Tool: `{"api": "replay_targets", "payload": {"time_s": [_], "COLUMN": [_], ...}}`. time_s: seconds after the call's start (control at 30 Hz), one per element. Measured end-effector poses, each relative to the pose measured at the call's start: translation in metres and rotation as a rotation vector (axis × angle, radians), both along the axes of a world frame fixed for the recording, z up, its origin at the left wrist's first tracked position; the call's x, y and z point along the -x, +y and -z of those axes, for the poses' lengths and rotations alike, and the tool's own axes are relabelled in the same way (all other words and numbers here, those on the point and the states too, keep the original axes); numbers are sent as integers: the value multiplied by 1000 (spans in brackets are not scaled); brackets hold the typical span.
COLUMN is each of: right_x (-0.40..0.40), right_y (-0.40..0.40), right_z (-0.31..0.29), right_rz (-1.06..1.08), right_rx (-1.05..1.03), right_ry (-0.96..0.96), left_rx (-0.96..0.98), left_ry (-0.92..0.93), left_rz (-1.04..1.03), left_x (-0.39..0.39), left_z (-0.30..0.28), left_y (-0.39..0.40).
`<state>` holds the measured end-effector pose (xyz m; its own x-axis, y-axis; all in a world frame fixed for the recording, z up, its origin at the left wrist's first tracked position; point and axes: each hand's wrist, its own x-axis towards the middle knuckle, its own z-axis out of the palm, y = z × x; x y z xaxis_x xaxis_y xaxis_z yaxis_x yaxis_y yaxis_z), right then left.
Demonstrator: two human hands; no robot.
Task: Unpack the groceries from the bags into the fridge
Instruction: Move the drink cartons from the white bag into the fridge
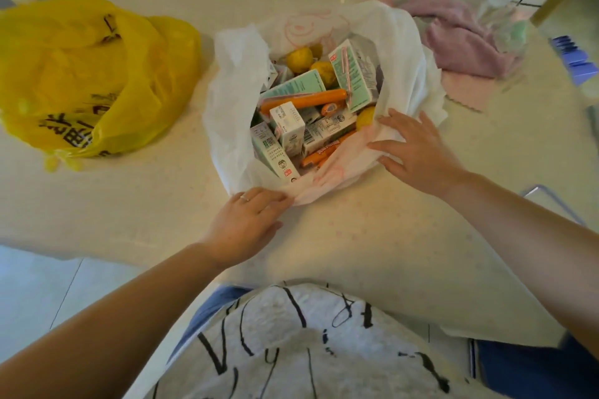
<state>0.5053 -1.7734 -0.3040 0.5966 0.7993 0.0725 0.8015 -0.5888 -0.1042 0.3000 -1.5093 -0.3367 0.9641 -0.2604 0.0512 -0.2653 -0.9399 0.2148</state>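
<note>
A white plastic bag lies open in the middle of the table. Inside it are several small milk cartons, an orange sausage stick and yellow fruits. My left hand rests at the bag's near edge, fingertips touching the plastic rim. My right hand lies flat with spread fingers on the bag's right rim, pressing it down. A yellow plastic bag with black print sits closed to the left.
The cream table carries a pile of pink and purple cloths at the back right. A blue object stands at the far right. White tiled wall runs behind the table, and pale floor shows at the left.
</note>
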Motion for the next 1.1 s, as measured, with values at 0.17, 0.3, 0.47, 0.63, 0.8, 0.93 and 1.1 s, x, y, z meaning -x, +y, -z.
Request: {"api": "replay_targets", "payload": {"time_s": [0.17, 0.3, 0.47, 0.63, 0.8, 0.93, 1.1], "right_x": [23, 46, 65, 73, 54, 34, 24], "right_y": [40, 70, 81, 88, 108, 129, 146], "right_z": [-20, -21, -10, -11, -28, -40, -35], "right_rz": [-142, -234, -25, 34, 53, -18, -86], "right_rx": [-96, 39, 162, 156, 10, 3, 93], "right_ry": [-60, 8, 255, 341, 278, 156, 128], "left_rx": [-33, -238, -229, -131, -196, -261, -319], "left_ry": [-134, -44, 182, 375, -11, -182, -87], "left_rz": [-14, -117, -375, -443, -321, -9, 138], "left_x": [-24, -48, -60, -46, -47, -68, -86], "left_z": [-20, -31, -30, -19, -37, -52, -54], "left_y": [9, 27, 60, 76, 78, 74, 73]}}
